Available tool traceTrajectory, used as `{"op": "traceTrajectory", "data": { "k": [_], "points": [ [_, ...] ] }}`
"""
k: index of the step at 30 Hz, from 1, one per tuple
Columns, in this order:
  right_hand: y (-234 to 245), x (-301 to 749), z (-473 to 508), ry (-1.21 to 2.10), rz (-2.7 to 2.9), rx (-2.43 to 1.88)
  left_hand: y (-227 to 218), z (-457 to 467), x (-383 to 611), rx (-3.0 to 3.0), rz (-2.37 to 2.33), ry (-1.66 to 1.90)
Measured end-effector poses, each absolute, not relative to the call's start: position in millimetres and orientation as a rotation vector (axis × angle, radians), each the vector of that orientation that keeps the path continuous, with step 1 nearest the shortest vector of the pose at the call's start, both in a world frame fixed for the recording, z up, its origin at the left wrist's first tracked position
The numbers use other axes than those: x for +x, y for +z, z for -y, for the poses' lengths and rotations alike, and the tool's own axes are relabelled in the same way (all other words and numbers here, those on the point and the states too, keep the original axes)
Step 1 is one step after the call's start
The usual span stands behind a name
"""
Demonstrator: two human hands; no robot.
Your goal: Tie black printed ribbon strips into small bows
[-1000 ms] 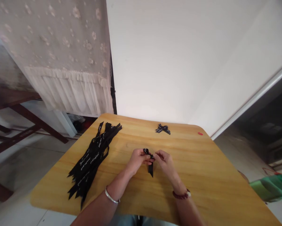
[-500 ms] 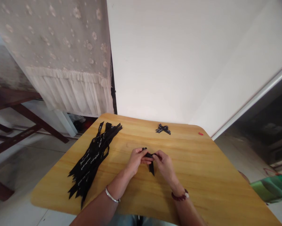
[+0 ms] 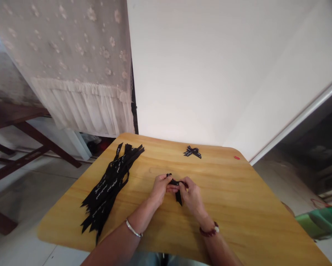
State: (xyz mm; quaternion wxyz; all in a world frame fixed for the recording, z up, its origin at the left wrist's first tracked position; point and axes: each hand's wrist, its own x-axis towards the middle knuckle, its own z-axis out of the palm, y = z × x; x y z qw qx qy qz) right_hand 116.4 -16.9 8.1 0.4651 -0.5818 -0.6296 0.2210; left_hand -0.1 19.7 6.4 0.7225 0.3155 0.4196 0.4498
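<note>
Background: a floral lace curtain (image 3: 71,62) is hung past the far left corner of the wooden counter (image 3: 238,199), and a plain white wall (image 3: 182,74) is seen behind its far edge. A dark wooden frame (image 3: 21,140) sits off to the left of the counter, and a green cloth (image 3: 319,221) can be made out off to the right.

Loose bits: a tiny red scrap (image 3: 237,157) is left near the far right corner of the counter.

Progress: one small tied bow (image 3: 192,152) is laid near the far edge of the counter, so one looks done, tbh. A big pile of black ribbons (image 3: 109,188) with white lettering is left on the left half of the counter, seemingly all still flat and untied.

Ribbon in hand: a black ribbon (image 3: 174,182) is held up just above the middle of the counter, looped at the top with a tail hanging down. The exact knot is hidden by the fingers.

Left grip (image 3: 160,187): clenched, with the ribbon pinched at the fingertips.

Right grip (image 3: 190,195): also closed on the ribbon, pressed in right beside the left grip, with no real gap between them.
</note>
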Motion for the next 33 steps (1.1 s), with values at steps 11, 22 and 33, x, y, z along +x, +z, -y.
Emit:
{"op": "traceTrajectory", "data": {
  "k": [11,22,33],
  "points": [
    [12,122,15,0.707,1.344,-1.357,10,-20,-5,0.8,-0.844,0.908],
    [15,118,14,0.85,1.279,-1.335,14,-16,-2,0.893,-0.831,0.853],
    [12,126,11,0.765,1.014,-1.366,20,-15,-4,1.073,-1.055,1.241]
  ]
}}
